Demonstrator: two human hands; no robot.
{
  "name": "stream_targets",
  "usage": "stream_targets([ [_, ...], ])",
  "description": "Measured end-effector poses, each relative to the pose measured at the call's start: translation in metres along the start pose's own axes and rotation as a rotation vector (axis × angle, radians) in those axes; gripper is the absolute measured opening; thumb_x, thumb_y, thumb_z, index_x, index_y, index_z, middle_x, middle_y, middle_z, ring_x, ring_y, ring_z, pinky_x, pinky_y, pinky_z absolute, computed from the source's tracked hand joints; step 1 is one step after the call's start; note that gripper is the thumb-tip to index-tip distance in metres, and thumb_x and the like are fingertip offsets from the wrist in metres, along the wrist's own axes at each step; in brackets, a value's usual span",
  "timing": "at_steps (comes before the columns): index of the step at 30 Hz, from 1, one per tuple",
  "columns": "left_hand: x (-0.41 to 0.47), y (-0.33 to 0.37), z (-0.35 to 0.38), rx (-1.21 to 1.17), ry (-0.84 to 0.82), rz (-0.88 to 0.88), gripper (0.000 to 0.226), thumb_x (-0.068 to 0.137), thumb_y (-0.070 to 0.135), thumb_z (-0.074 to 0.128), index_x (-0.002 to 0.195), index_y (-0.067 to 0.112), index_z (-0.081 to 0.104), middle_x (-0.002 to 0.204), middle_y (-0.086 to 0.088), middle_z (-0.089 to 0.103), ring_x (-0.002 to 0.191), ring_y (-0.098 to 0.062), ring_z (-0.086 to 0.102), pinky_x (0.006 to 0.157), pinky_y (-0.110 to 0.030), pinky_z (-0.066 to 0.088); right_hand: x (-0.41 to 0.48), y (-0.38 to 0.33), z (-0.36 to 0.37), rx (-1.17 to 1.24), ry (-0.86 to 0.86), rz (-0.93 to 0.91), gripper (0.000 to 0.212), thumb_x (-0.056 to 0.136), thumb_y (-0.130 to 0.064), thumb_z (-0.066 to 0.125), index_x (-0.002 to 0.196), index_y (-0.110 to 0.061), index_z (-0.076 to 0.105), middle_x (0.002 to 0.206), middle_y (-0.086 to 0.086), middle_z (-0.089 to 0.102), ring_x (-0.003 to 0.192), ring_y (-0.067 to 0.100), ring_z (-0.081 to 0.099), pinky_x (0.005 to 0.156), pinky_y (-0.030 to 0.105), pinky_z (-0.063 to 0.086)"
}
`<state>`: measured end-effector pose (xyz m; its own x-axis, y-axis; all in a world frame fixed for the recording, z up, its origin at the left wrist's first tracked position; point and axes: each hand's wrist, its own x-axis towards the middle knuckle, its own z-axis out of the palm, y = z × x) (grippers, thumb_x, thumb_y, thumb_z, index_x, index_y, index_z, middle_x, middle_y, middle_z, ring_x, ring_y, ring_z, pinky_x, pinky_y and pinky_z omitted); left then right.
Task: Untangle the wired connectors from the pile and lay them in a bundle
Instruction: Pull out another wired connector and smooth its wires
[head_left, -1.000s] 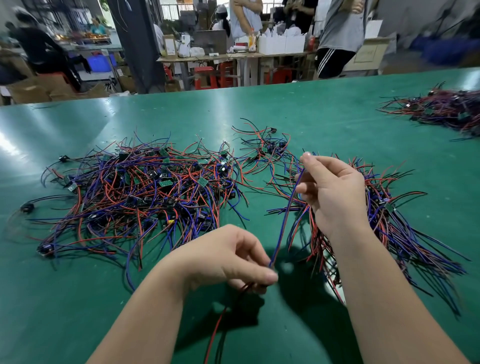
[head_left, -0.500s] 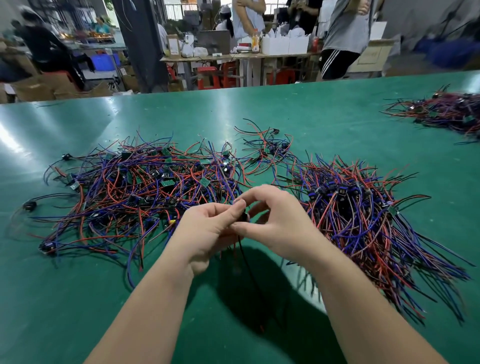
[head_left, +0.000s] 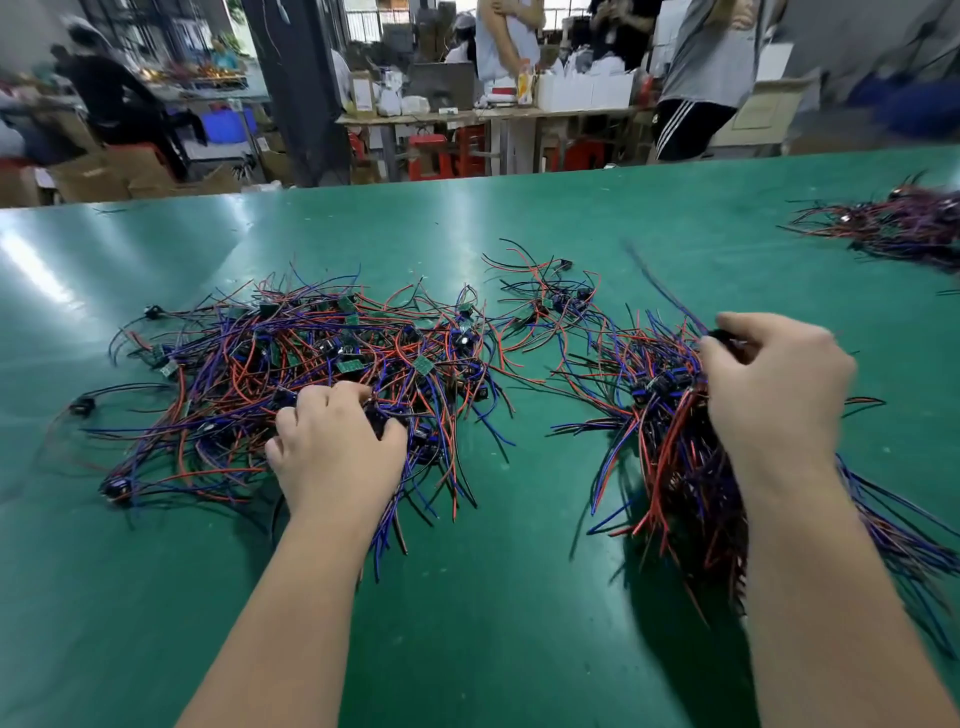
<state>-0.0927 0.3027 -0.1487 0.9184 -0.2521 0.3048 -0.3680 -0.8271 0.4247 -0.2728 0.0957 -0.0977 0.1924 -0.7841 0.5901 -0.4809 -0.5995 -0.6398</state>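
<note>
At lower centre, the left hand (head_left: 337, 452) digs curled fingers into the tangled pile of red, blue and black wires with small green boards (head_left: 291, 364), closing on a dark connector (head_left: 382, 420) near the pile's front edge. At right, the right hand (head_left: 774, 400) pinches a black plug (head_left: 721, 336), its blurred purple lead trailing up the frame, above the combed bundle of wires (head_left: 675, 483) on the green table (head_left: 493, 597). The plug should probably land beside the other plugs, leads running the same way, while the left hand lifts slowly so snagged loops slip free. Half a second ago both hands met mid-frame on one connector; now they are well apart. Another wire heap (head_left: 893, 226) lies at upper right.
</note>
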Motion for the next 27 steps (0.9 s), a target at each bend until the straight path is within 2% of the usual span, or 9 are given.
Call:
stream_targets([
  [2, 0.004, -0.005, 0.002, 0.079, -0.040, -0.057, 0.050, 0.081, 0.041, 0.064, 0.126, 0.022, 0.052, 0.127, -0.010, 0.051, 0.118, -0.034, 0.042, 0.098, -0.045, 0.032, 0.007, 0.009, -0.005, -0.001, 0.022, 0.110, 0.027, 0.081, -0.012, 0.068, 0.107, -0.005, 0.071, 0.102, 0.016, 0.072, 0.098, 0.029, 0.066, 0.097, 0.034, 0.046],
  [4, 0.007, -0.010, 0.004, 0.097, -0.061, -0.068, 0.052, 0.081, 0.043, 0.062, 0.128, 0.025, 0.049, 0.124, -0.008, 0.054, 0.117, -0.033, 0.043, 0.098, -0.045, 0.030, 0.010, 0.014, -0.011, 0.021, 0.080, 0.177, 0.026, 0.079, -0.013, 0.067, 0.104, -0.008, 0.071, 0.097, 0.015, 0.072, 0.093, 0.030, 0.067, 0.095, 0.039, 0.049],
  [8, 0.010, -0.014, 0.003, 0.006, 0.008, -0.061, 0.032, 0.087, 0.047, 0.056, 0.116, 0.034, 0.057, 0.091, 0.009, 0.065, 0.103, -0.026, 0.050, 0.093, -0.041, 0.025, 0.008, 0.014, -0.013, -0.035, 0.062, 0.183, 0.024, 0.078, -0.019, 0.067, 0.100, -0.010, 0.072, 0.095, 0.016, 0.071, 0.091, 0.034, 0.066, 0.088, 0.040, 0.051],
  [12, 0.011, -0.016, 0.002, -0.044, 0.132, -0.036, 0.016, 0.089, 0.043, 0.057, 0.095, 0.035, 0.069, 0.061, 0.018, 0.050, 0.090, -0.023, 0.052, 0.092, -0.042, 0.024, 0.002, 0.003, -0.007, -0.102, 0.007, 0.123, 0.028, 0.082, -0.022, 0.064, 0.109, -0.015, 0.070, 0.105, 0.018, 0.065, 0.097, 0.037, 0.058, 0.085, 0.038, 0.045],
  [16, 0.012, -0.018, 0.004, -0.085, 0.133, -0.047, 0.023, 0.080, 0.052, 0.066, 0.092, 0.033, 0.063, 0.067, 0.016, 0.059, 0.091, -0.021, 0.053, 0.091, -0.042, 0.025, -0.006, -0.005, 0.001, -0.065, -0.050, 0.035, 0.025, 0.083, -0.020, 0.061, 0.105, -0.016, 0.071, 0.103, 0.017, 0.064, 0.095, 0.036, 0.058, 0.087, 0.038, 0.043],
  [19, 0.013, -0.018, 0.005, -0.079, 0.082, -0.071, 0.049, 0.073, 0.053, 0.073, 0.099, 0.026, 0.042, 0.077, 0.011, 0.064, 0.096, -0.025, 0.054, 0.091, -0.043, 0.025, -0.010, -0.010, 0.005, -0.053, -0.069, -0.007, 0.022, 0.083, -0.019, 0.062, 0.102, -0.015, 0.072, 0.102, 0.015, 0.065, 0.095, 0.035, 0.059, 0.087, 0.038, 0.044],
  [21, 0.013, -0.018, 0.005, -0.074, 0.049, -0.084, 0.058, 0.072, 0.052, 0.074, 0.101, 0.024, 0.033, 0.081, 0.008, 0.064, 0.098, -0.027, 0.054, 0.090, -0.042, 0.025, -0.011, -0.011, 0.005, -0.045, -0.074, -0.017, 0.021, 0.083, -0.018, 0.062, 0.101, -0.015, 0.072, 0.102, 0.015, 0.065, 0.094, 0.034, 0.060, 0.086, 0.038, 0.044],
  [23, 0.013, -0.018, 0.005, -0.090, 0.051, -0.070, 0.053, 0.076, 0.044, 0.074, 0.104, 0.025, 0.033, 0.079, 0.010, 0.064, 0.093, -0.023, 0.057, 0.089, -0.041, 0.024, -0.011, -0.011, 0.005, -0.035, -0.081, -0.024, 0.021, 0.083, -0.016, 0.061, 0.100, -0.014, 0.072, 0.102, 0.014, 0.066, 0.093, 0.034, 0.060, 0.086, 0.037, 0.044],
  [27, 0.014, -0.019, 0.004, -0.140, 0.146, -0.033, 0.038, 0.084, 0.029, 0.066, 0.114, 0.026, 0.044, 0.062, 0.015, 0.059, 0.070, -0.015, 0.055, 0.086, -0.037, 0.025, -0.014, -0.015, 0.006, -0.009, -0.081, -0.060, 0.019, 0.083, -0.014, 0.062, 0.098, -0.013, 0.073, 0.099, 0.013, 0.066, 0.090, 0.032, 0.060, 0.084, 0.034, 0.042],
])
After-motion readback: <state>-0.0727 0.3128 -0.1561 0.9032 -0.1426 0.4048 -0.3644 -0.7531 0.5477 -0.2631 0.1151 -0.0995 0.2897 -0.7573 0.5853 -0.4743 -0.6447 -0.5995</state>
